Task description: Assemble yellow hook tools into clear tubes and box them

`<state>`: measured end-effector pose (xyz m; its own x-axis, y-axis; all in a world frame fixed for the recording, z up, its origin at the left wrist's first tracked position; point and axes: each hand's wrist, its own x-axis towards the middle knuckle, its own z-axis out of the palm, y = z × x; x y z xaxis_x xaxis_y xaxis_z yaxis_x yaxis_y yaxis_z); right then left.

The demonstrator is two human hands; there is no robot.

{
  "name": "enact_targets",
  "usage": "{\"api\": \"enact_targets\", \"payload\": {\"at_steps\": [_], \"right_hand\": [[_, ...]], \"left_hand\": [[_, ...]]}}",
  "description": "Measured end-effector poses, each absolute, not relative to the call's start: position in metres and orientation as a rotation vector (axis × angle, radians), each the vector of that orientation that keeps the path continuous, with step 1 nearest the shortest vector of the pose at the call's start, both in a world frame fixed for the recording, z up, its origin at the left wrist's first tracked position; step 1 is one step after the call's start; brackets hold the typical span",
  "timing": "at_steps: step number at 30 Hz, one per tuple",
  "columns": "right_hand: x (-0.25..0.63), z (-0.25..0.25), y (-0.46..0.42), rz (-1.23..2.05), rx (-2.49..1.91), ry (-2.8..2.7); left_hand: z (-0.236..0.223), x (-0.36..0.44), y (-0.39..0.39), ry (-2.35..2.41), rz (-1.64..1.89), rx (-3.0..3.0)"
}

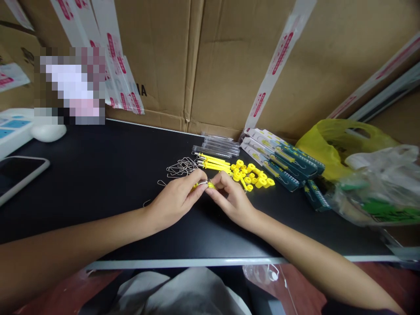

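Taped cardboard [223, 74] stands behind a black surface [98, 188]. The left hand [177, 197] and right hand [233, 197], fingers nearly closed, pinch a small yellow piece [210, 185] and curved metal [202, 182] between them. Wire hooks [181, 168] lie just beyond the left hand; yellow parts [252, 175] beside the right hand, printed boxes [285, 157] farther right of it.

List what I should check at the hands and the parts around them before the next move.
1. Left hand gripping the small yellow piece: ok, pinched at the fingertips.
2. Right hand on the same piece: ok.
3. Joint inside that piece: cannot tell, fingers cover it.
4. Wire hooks all in one heap: not ok, some wire lies apart, nearer the left wrist.
5. Clear tubes grouped together: ok.
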<state>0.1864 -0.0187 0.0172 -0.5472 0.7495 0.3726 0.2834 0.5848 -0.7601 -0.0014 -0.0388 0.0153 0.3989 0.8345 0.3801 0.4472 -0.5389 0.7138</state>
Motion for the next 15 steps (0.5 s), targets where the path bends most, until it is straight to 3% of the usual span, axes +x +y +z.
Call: {"api": "enact_targets", "payload": {"at_steps": [15], "right_hand": [[0.195, 0.02, -0.007, 0.378, -0.799, -2.265]], "left_hand": [[0.017, 0.001, -0.039, 1.048, 0.909, 2.078]]}}
